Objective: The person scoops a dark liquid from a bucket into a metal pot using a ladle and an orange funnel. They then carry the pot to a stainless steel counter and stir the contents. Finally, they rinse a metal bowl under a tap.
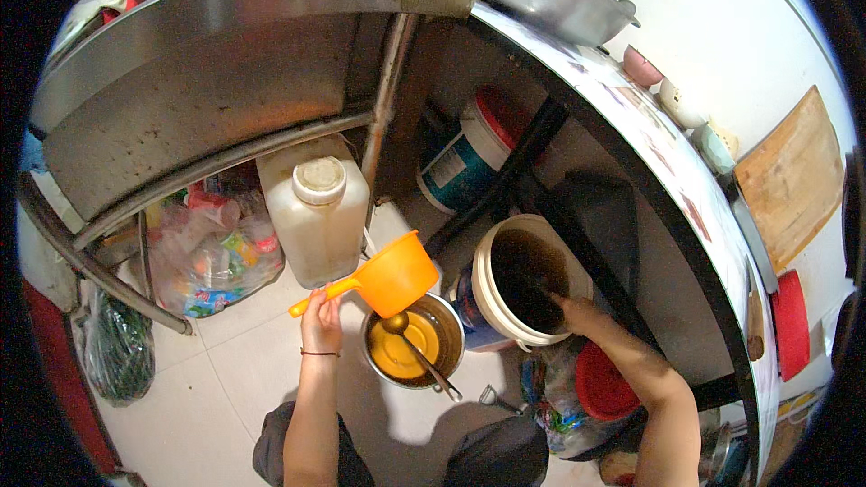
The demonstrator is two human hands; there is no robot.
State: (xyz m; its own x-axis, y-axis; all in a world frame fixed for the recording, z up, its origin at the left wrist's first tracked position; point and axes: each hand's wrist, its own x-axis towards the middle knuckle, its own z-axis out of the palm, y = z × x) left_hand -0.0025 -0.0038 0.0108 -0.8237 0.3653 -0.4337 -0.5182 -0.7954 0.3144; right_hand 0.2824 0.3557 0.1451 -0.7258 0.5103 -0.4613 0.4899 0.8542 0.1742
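Observation:
My left hand [321, 322] grips the handle of an orange plastic water dipper [400, 277]. The dipper is tilted above a metal pot [450, 360] on the tiled floor. Yellow-orange liquid [406, 350] lies in that pot, and a metal ladle [421, 352] rests in it with its handle over the rim. On the right, my right hand [574, 314] reaches over the rim into a white plastic bucket [482, 284] with a dark interior. Its fingers are lost in the dark, so what they touch is hidden.
A white plastic jerrycan [318, 237] stands behind the pot beside bagged packages [223, 257]. Under the counter [649, 122] leans a red-lidded bucket [467, 149]. A peeler [500, 399] and a red lid [605, 382] lie near my right knee. A metal table leg [389, 95] rises ahead.

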